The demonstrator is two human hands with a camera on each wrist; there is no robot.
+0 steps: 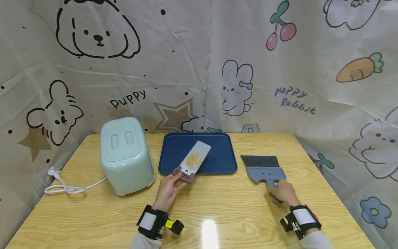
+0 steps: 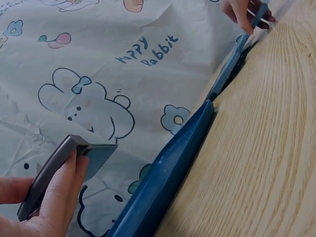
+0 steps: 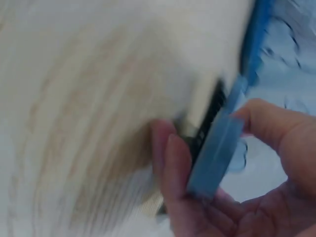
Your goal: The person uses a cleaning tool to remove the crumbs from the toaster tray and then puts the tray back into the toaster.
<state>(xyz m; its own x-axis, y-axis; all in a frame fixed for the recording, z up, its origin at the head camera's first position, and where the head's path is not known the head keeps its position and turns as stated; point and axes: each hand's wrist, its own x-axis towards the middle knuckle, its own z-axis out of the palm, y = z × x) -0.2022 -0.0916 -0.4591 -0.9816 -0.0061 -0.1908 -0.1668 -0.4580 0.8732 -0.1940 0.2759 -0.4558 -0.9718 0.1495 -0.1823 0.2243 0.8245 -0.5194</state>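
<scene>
My left hand [image 1: 168, 191] pinches the brown grated end of a toaster crumb tray [image 1: 202, 146], thumb on top and fingers beneath. Yellowish crumbs [image 1: 194, 160] lie on its pale surface. The crumb tray is held above a dark blue serving tray [image 1: 166, 152] on the table. To the right, my right hand [image 1: 284, 192] grips the handle of a blue-grey hand brush [image 1: 264, 173] with dark bristles, which point away from me. In the right wrist view the thumb and fingers close round the brush handle [image 3: 215, 160]; that view is blurred.
A mint-green toaster [image 1: 127, 166] stands on the left of the wooden table [image 1: 230, 207], its white cord [image 1: 66, 188] bundled beside it. A printed curtain [image 1: 192, 69] hangs behind and along the sides.
</scene>
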